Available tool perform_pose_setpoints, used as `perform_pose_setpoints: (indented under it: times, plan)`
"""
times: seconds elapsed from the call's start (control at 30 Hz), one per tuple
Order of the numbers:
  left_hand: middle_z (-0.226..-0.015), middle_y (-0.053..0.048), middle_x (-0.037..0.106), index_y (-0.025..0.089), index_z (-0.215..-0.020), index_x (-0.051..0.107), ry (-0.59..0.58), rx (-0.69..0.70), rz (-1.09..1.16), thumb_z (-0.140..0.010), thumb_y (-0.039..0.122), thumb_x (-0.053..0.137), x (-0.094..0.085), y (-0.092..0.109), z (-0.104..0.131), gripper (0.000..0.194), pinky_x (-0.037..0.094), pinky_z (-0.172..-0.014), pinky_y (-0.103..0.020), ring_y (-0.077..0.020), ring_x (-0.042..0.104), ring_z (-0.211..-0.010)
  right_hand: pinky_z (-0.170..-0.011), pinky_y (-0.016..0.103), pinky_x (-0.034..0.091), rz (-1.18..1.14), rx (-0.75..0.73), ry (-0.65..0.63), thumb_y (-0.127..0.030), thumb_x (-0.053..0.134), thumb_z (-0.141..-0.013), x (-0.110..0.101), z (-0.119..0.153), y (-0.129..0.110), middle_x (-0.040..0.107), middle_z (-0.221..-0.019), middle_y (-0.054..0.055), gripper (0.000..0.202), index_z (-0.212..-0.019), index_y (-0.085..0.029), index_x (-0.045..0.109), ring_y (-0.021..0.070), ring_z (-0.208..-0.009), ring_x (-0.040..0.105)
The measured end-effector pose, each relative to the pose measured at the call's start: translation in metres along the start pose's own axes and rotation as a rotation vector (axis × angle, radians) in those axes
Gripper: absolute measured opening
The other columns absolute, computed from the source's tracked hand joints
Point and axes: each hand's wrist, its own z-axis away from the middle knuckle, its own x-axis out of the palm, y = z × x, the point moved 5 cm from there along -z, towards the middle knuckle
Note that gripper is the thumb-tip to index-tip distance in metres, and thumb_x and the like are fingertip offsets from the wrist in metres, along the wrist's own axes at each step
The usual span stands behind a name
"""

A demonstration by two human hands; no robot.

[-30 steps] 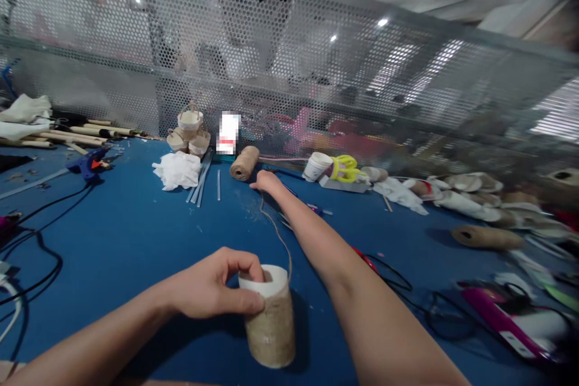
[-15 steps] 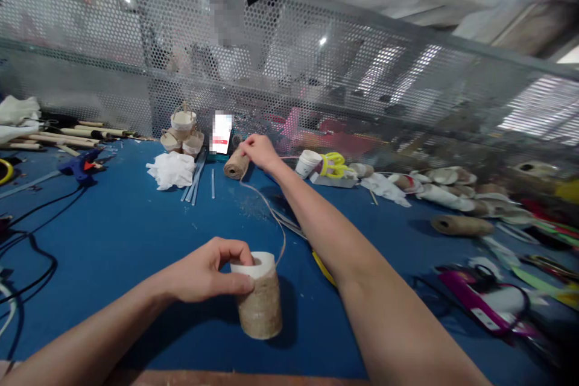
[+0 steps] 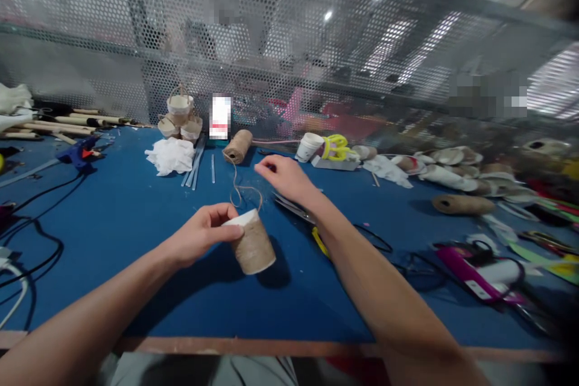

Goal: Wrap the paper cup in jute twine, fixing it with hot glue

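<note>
My left hand (image 3: 210, 230) pinches the white rim of a twine-wrapped cup (image 3: 254, 247), which hangs tilted above the table. A thin strand of twine (image 3: 248, 188) runs from the cup in loose curves to a twine roll (image 3: 239, 146) lying farther back. My right hand (image 3: 283, 175) is to the right of the roll and behind the cup, its fingers curled together; whether they hold anything is too small to make out. Scissors (image 3: 320, 240) with yellow handles lie partly under my right forearm.
Beyond stand a phone (image 3: 220, 116), stacked small cups (image 3: 180, 117) and a paper cup (image 3: 309, 147). Crumpled white tissue (image 3: 170, 155) and clear sticks lie left of the roll. A blue glue gun (image 3: 80, 154) is at left, a purple tool (image 3: 470, 271) with cables at right.
My right hand has left the twine roll and moved right and nearer. My left hand has raised and tilted the wrapped cup. The strand now lies in tighter curves.
</note>
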Motion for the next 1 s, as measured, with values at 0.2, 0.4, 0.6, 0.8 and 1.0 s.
perform_pose_setpoints:
  times: [0.2,0.4,0.6,0.8,1.0]
  plan:
    - [-0.059,0.004,0.05,0.013,-0.063,0.05,0.03,-0.002,-0.057,-0.065,0.027,0.066,0.004,-0.005,0.0,0.022,0.032,-0.058,-0.021,-0.0075,0.042,-0.057,-0.048,0.025,0.033,-0.54,-0.012,0.11,-0.043,0.047,-0.082,0.001,0.083,-0.003,0.05,-0.057,-0.002,0.03,-0.065,-0.019,0.055,0.0102,-0.048,0.04]
    - [-0.062,0.003,0.048,0.013,-0.067,0.05,0.004,0.024,-0.241,-0.068,0.03,0.063,0.01,-0.006,0.005,0.021,0.033,-0.059,-0.023,-0.009,0.042,-0.059,-0.061,0.026,0.037,-0.937,0.094,0.024,-0.042,0.059,-0.074,0.041,0.088,0.001,0.051,-0.069,-0.002,0.025,-0.074,-0.018,0.053,0.011,-0.062,0.046]
    - [-0.064,0.003,0.047,0.013,-0.067,0.049,-0.004,0.05,-0.346,-0.071,0.028,0.059,0.011,-0.007,0.006,0.018,0.032,-0.06,-0.023,-0.0098,0.041,-0.062,-0.075,0.027,0.037,-1.264,0.12,0.112,-0.028,0.064,-0.068,0.055,0.09,0.003,0.056,-0.091,0.0,0.014,-0.067,-0.019,0.053,0.0128,-0.081,0.049]
    - [-0.059,0.004,0.046,0.013,-0.064,0.049,0.044,-0.008,-0.202,-0.067,0.028,0.064,0.011,-0.007,0.005,0.021,0.031,-0.055,-0.021,-0.0077,0.039,-0.056,-0.075,0.028,0.036,-1.258,0.1,0.154,-0.031,0.062,-0.074,0.056,0.092,0.006,0.057,-0.092,0.001,0.016,-0.068,-0.019,0.053,0.0121,-0.079,0.048]
    - [-0.059,0.005,0.045,0.013,-0.064,0.049,0.036,-0.007,-0.108,-0.067,0.027,0.065,0.01,-0.009,0.005,0.022,0.029,-0.055,-0.02,-0.0069,0.038,-0.056,-0.071,0.028,0.038,-1.211,0.062,0.147,-0.031,0.06,-0.077,0.056,0.093,0.005,0.059,-0.096,0.002,0.015,-0.071,-0.02,0.052,0.0123,-0.078,0.051]
